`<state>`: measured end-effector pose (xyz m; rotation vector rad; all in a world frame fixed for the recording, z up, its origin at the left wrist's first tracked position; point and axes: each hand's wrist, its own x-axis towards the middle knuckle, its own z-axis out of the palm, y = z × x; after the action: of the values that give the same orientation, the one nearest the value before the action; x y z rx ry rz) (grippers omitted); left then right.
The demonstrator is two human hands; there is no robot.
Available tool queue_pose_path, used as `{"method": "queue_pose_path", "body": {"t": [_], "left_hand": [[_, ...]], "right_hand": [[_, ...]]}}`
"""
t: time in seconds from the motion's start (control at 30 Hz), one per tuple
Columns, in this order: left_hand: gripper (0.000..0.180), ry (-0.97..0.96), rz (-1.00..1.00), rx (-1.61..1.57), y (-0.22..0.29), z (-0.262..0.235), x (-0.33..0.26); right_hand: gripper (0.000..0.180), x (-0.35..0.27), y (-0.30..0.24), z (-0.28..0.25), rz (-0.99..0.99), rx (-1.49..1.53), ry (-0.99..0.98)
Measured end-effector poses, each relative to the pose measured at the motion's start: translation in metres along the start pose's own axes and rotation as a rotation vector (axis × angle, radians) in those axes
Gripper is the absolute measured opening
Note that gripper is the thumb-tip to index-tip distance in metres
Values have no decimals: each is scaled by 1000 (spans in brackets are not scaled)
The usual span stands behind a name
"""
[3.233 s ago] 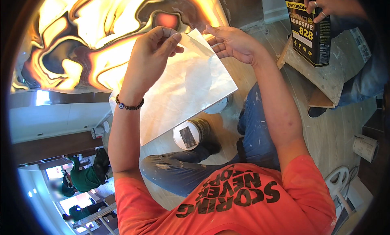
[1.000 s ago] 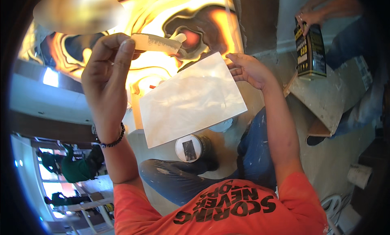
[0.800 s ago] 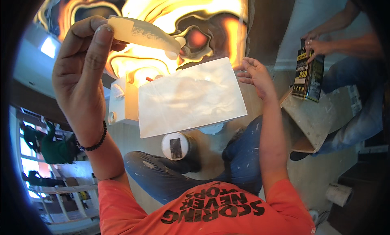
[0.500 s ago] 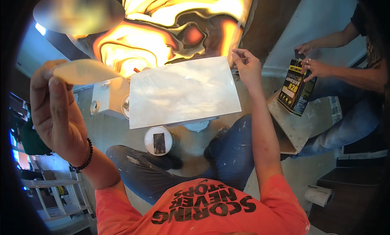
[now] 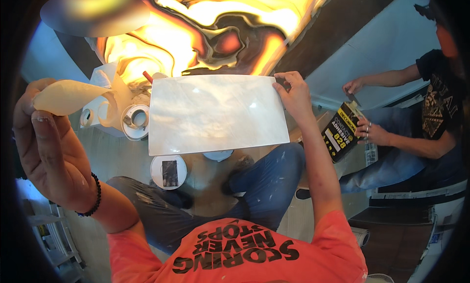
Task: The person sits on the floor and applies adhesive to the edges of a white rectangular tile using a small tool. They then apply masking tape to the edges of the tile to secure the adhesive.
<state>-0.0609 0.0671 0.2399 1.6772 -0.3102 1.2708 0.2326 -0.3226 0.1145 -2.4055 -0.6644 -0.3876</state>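
My left hand (image 5: 54,146) is raised at the left, its thumb and fingers pinching a curling, cream-coloured tape strip (image 5: 71,94). The strip's loose end twists down beside the tape rolls. In front of me a glossy white rectangular panel (image 5: 220,116) with faint cloudy marbling is held up above the floor; what supports it underneath is hidden. At the panel's far right corner is my right hand (image 5: 294,96), fingers curled and closed on the edge.
Below the panel stands a white-lidded bucket (image 5: 156,173) with a dark rectangle on top. Tape rolls (image 5: 136,117) lie left of the panel. Beyond glows a lit, swirl-patterned slab (image 5: 196,43). At right a co-worker's hands (image 5: 369,129) hold a black-and-yellow adhesive can (image 5: 340,134) and a scraper-like blade.
The view has shifted. My left hand with the strip sits farther left, and my right fingers have come onto the panel's corner. The co-worker's can has moved lower and tilted.
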Motion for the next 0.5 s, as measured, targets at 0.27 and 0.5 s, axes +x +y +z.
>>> {"method": "queue_pose_path", "body": {"t": [0.27,0.5], "left_hand": [[22,-112,194,-139,-29,5,40],[19,-13,114,-141,-31,28,51]], "right_hand": [[31,14,-9,-3,-15,-113,-95],[29,18,-12,-2,65,-116,-134]]}}
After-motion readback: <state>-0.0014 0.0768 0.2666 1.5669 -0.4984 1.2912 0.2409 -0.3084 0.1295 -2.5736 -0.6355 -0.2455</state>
